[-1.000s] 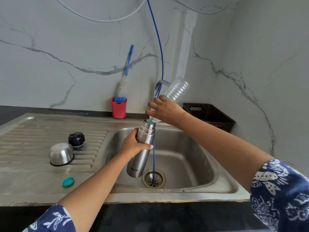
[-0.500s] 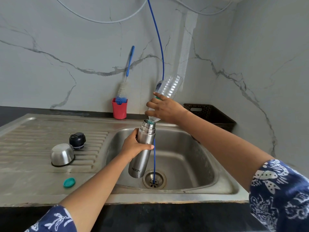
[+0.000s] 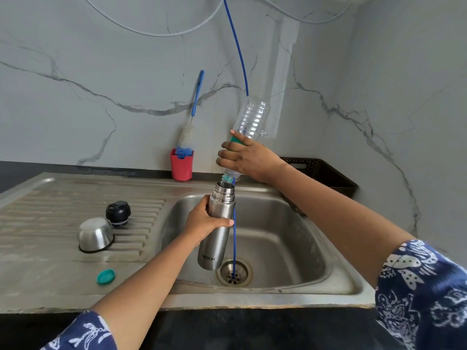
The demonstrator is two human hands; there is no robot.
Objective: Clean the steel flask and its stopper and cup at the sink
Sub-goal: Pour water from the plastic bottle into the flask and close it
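Left hand (image 3: 204, 223) fingers wrap brushed-steel cylindrical flask (image 3: 217, 238), held upright over steel sink (image 3: 290, 223) so spill drains. Right hand (image 3: 249, 160) fingers grip clear ribbed plastic bottle (image 3: 252, 117), upended at flask mouth, likely rinse fill.

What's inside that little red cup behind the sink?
A bottle brush stands in the red cup, blue bristles at the rim, its handle leaning on the wall. Anything deeper in the cup is hidden by its side.
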